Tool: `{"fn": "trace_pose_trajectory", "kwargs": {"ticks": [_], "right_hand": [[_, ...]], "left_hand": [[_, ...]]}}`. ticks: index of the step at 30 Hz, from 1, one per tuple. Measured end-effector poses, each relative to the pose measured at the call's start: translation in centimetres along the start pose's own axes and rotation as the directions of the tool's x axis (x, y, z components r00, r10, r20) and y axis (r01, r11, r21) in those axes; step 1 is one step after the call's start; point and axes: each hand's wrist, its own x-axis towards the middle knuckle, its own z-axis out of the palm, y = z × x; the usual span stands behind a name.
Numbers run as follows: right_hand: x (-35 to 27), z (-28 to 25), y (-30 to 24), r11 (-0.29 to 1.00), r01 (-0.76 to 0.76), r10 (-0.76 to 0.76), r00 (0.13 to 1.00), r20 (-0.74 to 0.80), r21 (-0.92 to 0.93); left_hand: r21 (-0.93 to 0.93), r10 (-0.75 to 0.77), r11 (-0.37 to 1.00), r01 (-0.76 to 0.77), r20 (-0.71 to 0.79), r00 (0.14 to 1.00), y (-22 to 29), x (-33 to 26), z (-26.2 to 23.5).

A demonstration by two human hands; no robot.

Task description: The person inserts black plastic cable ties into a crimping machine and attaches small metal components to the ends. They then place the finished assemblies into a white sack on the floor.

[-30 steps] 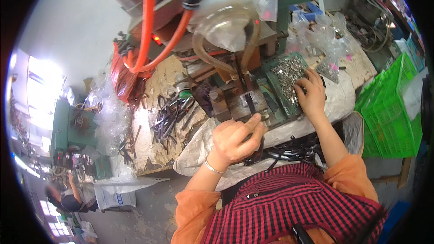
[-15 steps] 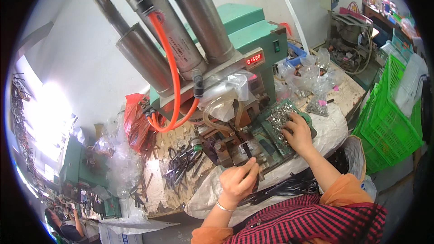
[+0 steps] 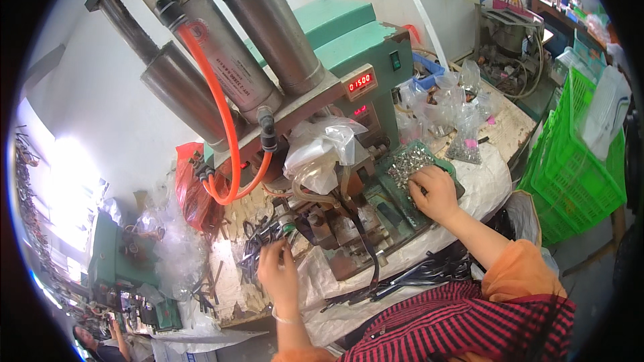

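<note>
My left hand [image 3: 279, 277] is raised at the near edge of a pile of dark strips [image 3: 256, 236], close to a green button [image 3: 288, 227]. Its fingers point up and are apart, with nothing visible in them. My right hand [image 3: 436, 194] rests on a green tray [image 3: 460, 190] of small shiny metal pieces [image 3: 410, 161]. Its fingers are curled together, and whatever they hold is too small to make out. Between the hands, a black strap [image 3: 365, 245] hangs from the press's work area [image 3: 342, 234] down over the front edge.
The green press [image 3: 362, 33] has metal cylinders [image 3: 272, 37] and an orange air hose [image 3: 213, 87]. More black strips [image 3: 422, 273] lie along the front edge. Plastic bags [image 3: 463, 147] of parts stand behind the tray. Green crates [image 3: 570, 167] are at the right, a red bag [image 3: 194, 188] at the left.
My left hand has moved left, from the front of the press to the strip pile. The strap now hangs in view there. My right hand has shifted slightly left over the tray. The view has shifted.
</note>
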Motion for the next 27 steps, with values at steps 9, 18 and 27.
{"fn": "trace_pose_trajectory", "kwargs": {"ticks": [9,18,27], "right_hand": [[0.0,0.5,-1.3,0.964,-0.263,0.263,0.965,0.009,0.041],[1.2,0.5,-2.7,0.906,-0.396,0.394,0.918,0.045,0.150],[0.8,-1.6,-5.9,0.677,-0.473,0.323,0.879,0.350,0.564]], "left_hand": [[0.613,-0.124,0.773,-0.166,0.403,0.907,-11.0,0.2,5.9],[0.477,-0.255,0.879,0.018,0.437,0.862,-11.5,2.1,7.3],[0.242,-0.206,0.966,0.093,0.494,0.845,-10.8,0.6,4.8]]}}
